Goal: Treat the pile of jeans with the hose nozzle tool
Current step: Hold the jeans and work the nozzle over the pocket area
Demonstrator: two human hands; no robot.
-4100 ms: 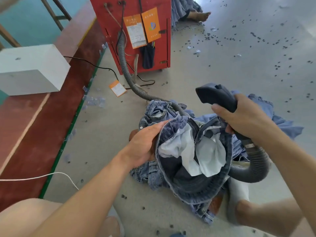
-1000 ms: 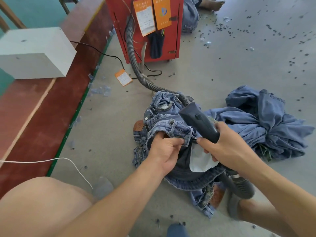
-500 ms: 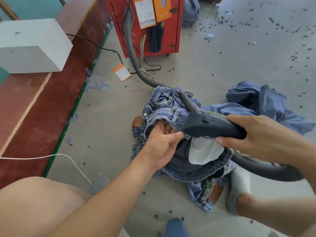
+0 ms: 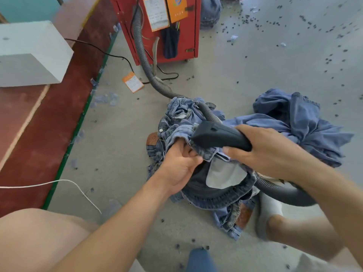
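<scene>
Left hand (image 4: 181, 165) grips the jeans (image 4: 206, 154) waistband on the floor pile, right hand (image 4: 269, 152) holds the nozzle (image 4: 218, 135) against it; treatment looks mid-way, more denim apparently untreated.

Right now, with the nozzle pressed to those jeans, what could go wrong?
The left hand grips the jeans right beside the mouth of the nozzle, so its fingers could get caught or hit. The white pocket lining hangs loose just under the nozzle and might be drawn in. The hose loops past the socked foot, so a hard tug by the right hand could snag there.
</scene>
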